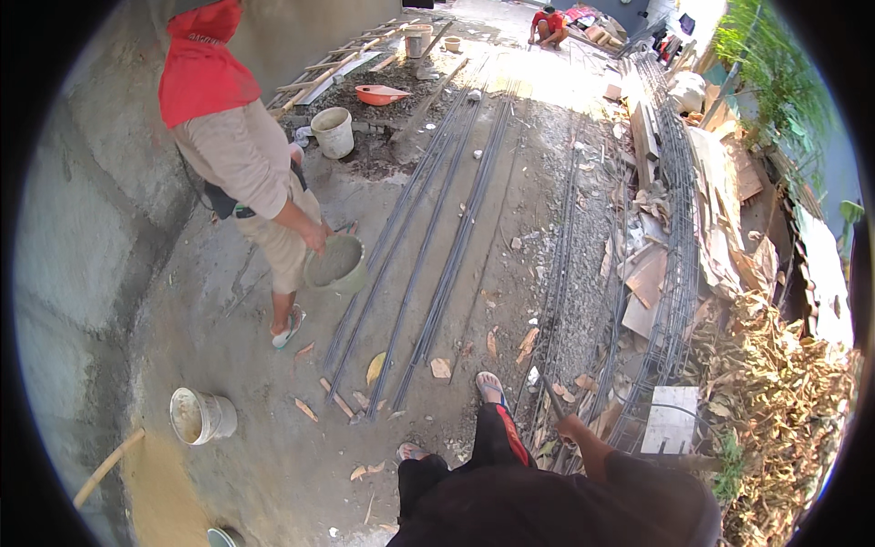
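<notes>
My right hand (571, 428) is closed round a short dark bar (550, 395), whose far end points up and left; whether it is a tool or a piece of rebar I cannot make out. Below it, beside my right leg, lie long thin steel rods (561, 301) on gravel. More rebar lies in bundles (456, 246) on the concrete ahead of my feet. To the right of my hand a long rebar cage (673, 301) curves along the scrap heap. My left hand is not in view.
A co-worker in a red hood (210, 68) carries a bucket of grey mix (335, 263) at left. White buckets (202, 417) (332, 133) stand on the floor. Dry leaves (775, 410) and boards (643, 278) pile up at right. Another person (549, 27) squats far ahead.
</notes>
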Tool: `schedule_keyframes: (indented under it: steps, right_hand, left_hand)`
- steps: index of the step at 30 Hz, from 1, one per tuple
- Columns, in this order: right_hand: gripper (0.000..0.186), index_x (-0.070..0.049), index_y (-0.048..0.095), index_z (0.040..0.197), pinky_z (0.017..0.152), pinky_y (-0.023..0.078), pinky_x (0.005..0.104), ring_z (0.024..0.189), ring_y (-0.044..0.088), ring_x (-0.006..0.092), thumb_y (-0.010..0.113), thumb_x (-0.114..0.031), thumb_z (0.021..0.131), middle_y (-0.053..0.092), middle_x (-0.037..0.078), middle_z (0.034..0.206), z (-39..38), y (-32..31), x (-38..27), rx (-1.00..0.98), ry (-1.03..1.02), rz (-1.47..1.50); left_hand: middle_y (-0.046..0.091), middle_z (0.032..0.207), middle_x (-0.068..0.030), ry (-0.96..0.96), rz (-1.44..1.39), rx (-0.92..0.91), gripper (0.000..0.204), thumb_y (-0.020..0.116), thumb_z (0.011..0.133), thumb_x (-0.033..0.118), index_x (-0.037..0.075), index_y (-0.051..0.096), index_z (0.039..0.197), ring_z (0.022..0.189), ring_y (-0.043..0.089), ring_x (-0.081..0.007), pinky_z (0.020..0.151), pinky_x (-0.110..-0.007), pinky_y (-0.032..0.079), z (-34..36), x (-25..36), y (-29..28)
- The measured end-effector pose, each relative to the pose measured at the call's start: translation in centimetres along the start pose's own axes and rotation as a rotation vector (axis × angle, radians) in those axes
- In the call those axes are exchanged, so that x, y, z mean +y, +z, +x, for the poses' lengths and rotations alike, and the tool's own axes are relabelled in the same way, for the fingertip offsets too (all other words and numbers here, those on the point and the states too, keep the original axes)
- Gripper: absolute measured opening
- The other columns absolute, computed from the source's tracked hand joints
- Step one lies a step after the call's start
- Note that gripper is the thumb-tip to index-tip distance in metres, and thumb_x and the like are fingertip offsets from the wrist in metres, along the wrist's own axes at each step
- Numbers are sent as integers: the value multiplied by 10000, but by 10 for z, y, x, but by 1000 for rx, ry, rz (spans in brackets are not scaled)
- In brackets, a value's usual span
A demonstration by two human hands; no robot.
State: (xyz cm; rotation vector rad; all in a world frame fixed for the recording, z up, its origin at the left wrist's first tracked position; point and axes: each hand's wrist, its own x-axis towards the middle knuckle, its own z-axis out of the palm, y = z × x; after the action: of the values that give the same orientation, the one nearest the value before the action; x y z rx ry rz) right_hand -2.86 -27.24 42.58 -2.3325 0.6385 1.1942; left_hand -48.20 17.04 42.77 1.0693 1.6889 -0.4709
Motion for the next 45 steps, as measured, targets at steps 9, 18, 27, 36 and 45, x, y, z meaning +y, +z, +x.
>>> schedule_keyframes:
  steps: [9,18,27,36,45]
  right_hand:
    - [389,65,657,822,439,517,415,486,637,243,758,-305,888,638,120,643,-137,108,54,-126,97,-35]
    - [440,46,638,802,474,487,443,493,625,253,704,-377,901,618,137,623,-91,101,70,65,-141,104]
    - [531,68,642,898,559,546,457,580,709,345,601,-454,988,676,217,706,-50,65,7,13,-101,-30]
    - [493,52,624,1044,799,531,560,891,679,520,571,-435,1001,693,306,861,200,166,48,367,-338,-198]
    - [384,-1,549,989,701,493,591,794,648,531,554,-383,1031,659,304,784,396,283,28,602,-344,-138]
  left_hand:
    - [485,642,-56,-189,-372,164,197,544,991,252,74,536,906,482,424,-169,423,-306,354,63,-9,-133]
    - [480,602,-19,42,-533,147,281,580,1018,320,94,544,856,431,429,-135,366,-293,344,45,49,-144]
    - [591,785,-41,-38,-705,63,236,563,1036,242,119,608,1233,540,473,-95,442,-239,393,9,70,-118]
    - [682,732,-156,115,4,226,490,587,999,90,36,483,1475,411,461,-124,351,-285,336,220,137,-45]
    - [703,664,-159,267,373,311,497,683,926,135,-18,571,1386,342,476,-143,321,-295,355,388,160,-22]
